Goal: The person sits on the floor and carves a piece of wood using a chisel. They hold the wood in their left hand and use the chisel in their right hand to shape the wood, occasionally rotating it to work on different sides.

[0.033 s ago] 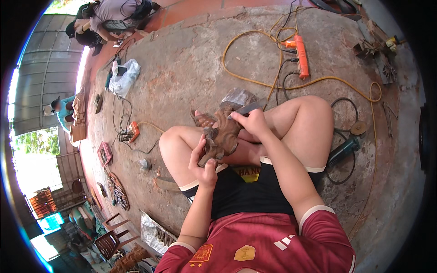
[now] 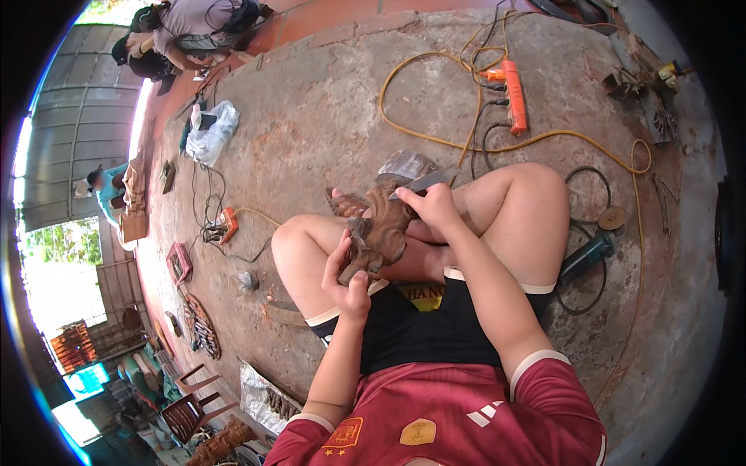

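A brown carved piece of wood (image 2: 382,233), with curled shapes and a scaly part at its far left, rests over my crossed legs. My left hand (image 2: 347,286) is closed on its near left end, thumb on the near edge. In my right hand (image 2: 430,206) is a flat grey blade-like strip (image 2: 429,182), pinched under the thumb. Its left end lies against the far right top of the carving; whether its edge is sharp I cannot tell. Just beyond sits a shiny, clear-wrapped bundle (image 2: 406,165), partly hidden by the carving and strip.
An orange power strip (image 2: 514,97) with a yellow cord (image 2: 435,140) lies far right. A green power tool (image 2: 587,259) is beside my right knee. At left are a white plastic bag (image 2: 214,133), an orange socket block (image 2: 228,223) and many chisel-like tools (image 2: 202,326). Other people (image 2: 206,27) crouch far left.
The grey strip in my right hand has turned slightly, and more of its face shows. My right hand has shifted a little; my left hand and the carving look the same.
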`<move>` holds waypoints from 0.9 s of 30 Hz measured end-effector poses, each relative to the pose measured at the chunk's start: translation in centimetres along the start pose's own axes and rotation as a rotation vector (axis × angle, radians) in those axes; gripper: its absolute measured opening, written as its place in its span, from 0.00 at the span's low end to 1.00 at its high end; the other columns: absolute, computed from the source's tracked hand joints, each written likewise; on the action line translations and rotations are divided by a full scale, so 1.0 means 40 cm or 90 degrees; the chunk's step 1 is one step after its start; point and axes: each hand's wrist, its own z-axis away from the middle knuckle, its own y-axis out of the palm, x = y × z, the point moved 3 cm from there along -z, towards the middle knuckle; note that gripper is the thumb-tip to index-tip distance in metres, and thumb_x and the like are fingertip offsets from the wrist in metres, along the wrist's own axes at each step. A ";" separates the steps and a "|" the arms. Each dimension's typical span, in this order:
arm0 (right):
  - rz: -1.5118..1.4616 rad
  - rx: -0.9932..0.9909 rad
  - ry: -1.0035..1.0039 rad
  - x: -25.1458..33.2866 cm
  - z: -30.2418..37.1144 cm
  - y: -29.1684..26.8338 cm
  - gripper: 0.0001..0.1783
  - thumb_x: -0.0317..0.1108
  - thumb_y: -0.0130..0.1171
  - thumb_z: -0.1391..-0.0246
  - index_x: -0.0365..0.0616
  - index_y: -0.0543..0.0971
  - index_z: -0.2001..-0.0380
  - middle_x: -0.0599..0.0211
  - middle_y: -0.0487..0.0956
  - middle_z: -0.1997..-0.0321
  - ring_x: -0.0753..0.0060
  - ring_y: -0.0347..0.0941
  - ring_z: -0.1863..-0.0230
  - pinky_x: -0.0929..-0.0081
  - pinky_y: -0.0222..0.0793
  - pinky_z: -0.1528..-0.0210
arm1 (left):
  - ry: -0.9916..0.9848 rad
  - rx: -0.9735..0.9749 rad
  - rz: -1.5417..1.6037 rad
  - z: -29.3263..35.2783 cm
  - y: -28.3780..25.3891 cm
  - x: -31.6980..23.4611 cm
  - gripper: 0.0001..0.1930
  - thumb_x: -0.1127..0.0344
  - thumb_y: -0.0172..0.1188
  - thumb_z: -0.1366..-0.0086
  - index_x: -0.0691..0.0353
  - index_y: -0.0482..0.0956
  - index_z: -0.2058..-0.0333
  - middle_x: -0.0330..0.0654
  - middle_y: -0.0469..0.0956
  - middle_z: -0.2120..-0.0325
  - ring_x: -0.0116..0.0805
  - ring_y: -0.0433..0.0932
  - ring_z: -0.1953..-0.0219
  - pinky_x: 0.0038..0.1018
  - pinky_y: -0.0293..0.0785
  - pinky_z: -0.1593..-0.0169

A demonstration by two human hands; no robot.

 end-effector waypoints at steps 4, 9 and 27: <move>0.037 0.066 -0.021 -0.015 -0.020 -0.002 0.16 0.40 0.72 0.53 0.37 0.83 0.68 0.62 0.83 0.69 0.72 0.78 0.67 0.69 0.74 0.61 | -0.005 -0.006 0.010 0.001 0.001 0.000 0.32 0.75 0.45 0.53 0.80 0.69 0.45 0.65 0.68 0.40 0.50 0.69 0.37 0.37 0.61 0.32; -0.090 -0.030 -0.040 -0.005 -0.024 -0.008 0.16 0.39 0.72 0.52 0.38 0.83 0.67 0.64 0.84 0.67 0.74 0.78 0.64 0.71 0.74 0.58 | -0.022 -0.012 0.015 0.002 -0.004 0.005 0.32 0.75 0.46 0.53 0.79 0.70 0.45 0.64 0.69 0.41 0.49 0.70 0.38 0.37 0.63 0.33; 0.066 0.022 0.031 0.025 -0.024 -0.071 0.16 0.37 0.71 0.51 0.37 0.83 0.62 0.64 0.85 0.65 0.74 0.79 0.63 0.70 0.74 0.58 | 0.000 -0.021 0.033 0.001 -0.009 0.015 0.31 0.75 0.48 0.53 0.77 0.72 0.46 0.62 0.71 0.42 0.46 0.72 0.40 0.36 0.64 0.35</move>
